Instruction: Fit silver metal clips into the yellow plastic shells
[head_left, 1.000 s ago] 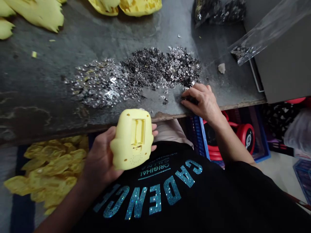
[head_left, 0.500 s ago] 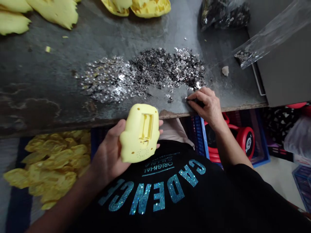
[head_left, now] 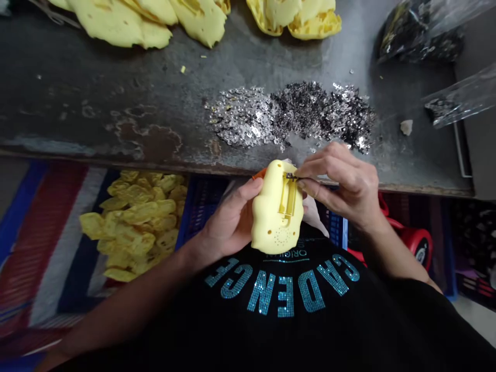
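Note:
My left hand (head_left: 236, 217) is wrapped round a yellow plastic shell (head_left: 273, 217), its back with the battery compartment facing up. At the top end of that compartment, my right hand (head_left: 341, 181) pinches a small dark metal battery contact (head_left: 291, 176) against the slot. Fingers partly hide the contact. An orange bit (head_left: 259, 174) shows behind the shell near my left thumb; I cannot make out what it is. Just beyond the hands, small metal contacts lie in heaps, a silvery pile (head_left: 244, 118) on the left and a darker pile (head_left: 302, 106) on the right.
More yellow shells (head_left: 124, 23) lie at the back of the grey metal table (head_left: 96, 88). Plastic bags of metal parts (head_left: 422, 36) stand back right. Below the table edge are a heap of yellow shells (head_left: 139, 217), a blue crate (head_left: 197, 206) and red items (head_left: 416, 240).
My right hand has moved from the table edge by the metal pieces to the shell, bringing a contact to its compartment. The view has shifted left.

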`<state>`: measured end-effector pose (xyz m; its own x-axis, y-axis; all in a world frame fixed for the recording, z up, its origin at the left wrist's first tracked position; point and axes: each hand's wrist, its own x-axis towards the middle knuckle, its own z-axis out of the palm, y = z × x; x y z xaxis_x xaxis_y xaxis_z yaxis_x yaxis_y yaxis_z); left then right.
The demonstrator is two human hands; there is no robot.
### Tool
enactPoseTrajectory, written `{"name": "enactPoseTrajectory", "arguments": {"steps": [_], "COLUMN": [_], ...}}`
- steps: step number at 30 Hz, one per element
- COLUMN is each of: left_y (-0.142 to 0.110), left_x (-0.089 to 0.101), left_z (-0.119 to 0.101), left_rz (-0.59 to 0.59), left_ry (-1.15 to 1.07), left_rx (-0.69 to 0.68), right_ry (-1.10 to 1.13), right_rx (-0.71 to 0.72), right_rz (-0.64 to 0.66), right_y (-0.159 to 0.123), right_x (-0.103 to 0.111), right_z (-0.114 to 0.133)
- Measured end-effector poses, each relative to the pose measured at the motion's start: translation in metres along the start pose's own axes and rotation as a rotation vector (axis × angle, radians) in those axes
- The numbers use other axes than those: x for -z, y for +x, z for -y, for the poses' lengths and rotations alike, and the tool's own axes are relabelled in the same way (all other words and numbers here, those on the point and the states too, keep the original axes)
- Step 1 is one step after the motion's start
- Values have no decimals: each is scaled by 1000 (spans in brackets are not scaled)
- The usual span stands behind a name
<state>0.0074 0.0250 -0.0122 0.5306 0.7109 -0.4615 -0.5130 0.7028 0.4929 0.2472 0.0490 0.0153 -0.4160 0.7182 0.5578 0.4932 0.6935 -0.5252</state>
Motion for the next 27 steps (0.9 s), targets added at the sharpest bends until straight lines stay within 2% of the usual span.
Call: {"name": "enactPoseTrajectory", "arguments": {"steps": [4,6,10,12,15,19,21,27], "left_y": [-5,-9,-15,-16,-16,-15,-14,-17], "left_x": [2,-2,-17,-21,-20,-13,-13,-21], "left_z": [-7,-11,-18,-20,-19,-12,-8,-4], "left_rz": [142,163,29,-3,44,131,140,-3], "left_ry": [-6,-18,-49,-47,-30,-11,-9,-32], "left_rx": [111,136,152,189,208,147,118,121], "right_ry": [-38,-50,-79,-91,-111,-122,-126,-154], "right_rx": [89,130,186,186,164,190,214,184], "right_rz": [-19,-7,-5,-3,11,-23,-38,-16], "right_y": [2,3,4,3,0,-4,-6,-16], "right_x": [-3,-3,-1,0,0,0,0,4], "right_z": [-1,-1,1,1,2,2,2,4]}}
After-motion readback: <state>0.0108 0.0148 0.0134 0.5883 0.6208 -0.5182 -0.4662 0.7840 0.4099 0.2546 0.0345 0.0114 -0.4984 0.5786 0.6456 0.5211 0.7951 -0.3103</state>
